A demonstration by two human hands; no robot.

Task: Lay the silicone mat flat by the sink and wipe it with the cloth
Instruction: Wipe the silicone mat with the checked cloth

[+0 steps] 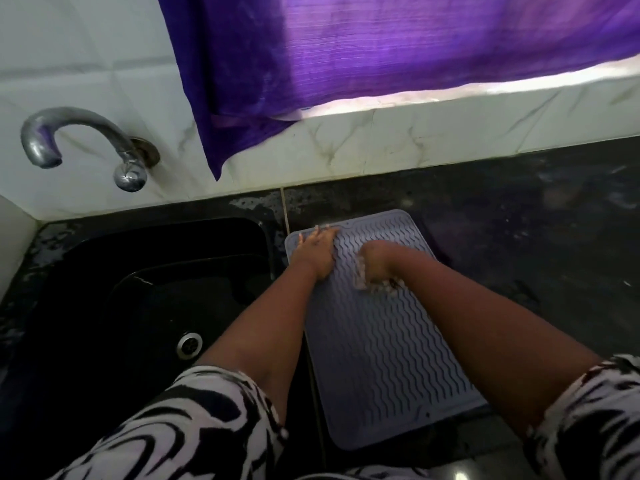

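Mat [388, 358] flat beside sink [145, 292]; left hand [317, 249] flat, pinning far corner; right hand [377, 263] clutches cloth [363, 284] alongside, presumably wiping.

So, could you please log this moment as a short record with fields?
mat: grey ribbed silicone mat lying flat on the dark counter, right of the black sink
left hand: fingers straight, pressing the mat's far left corner
right hand: grip closed on a pale cloth against the mat
tap: on the tiled wall above the sink
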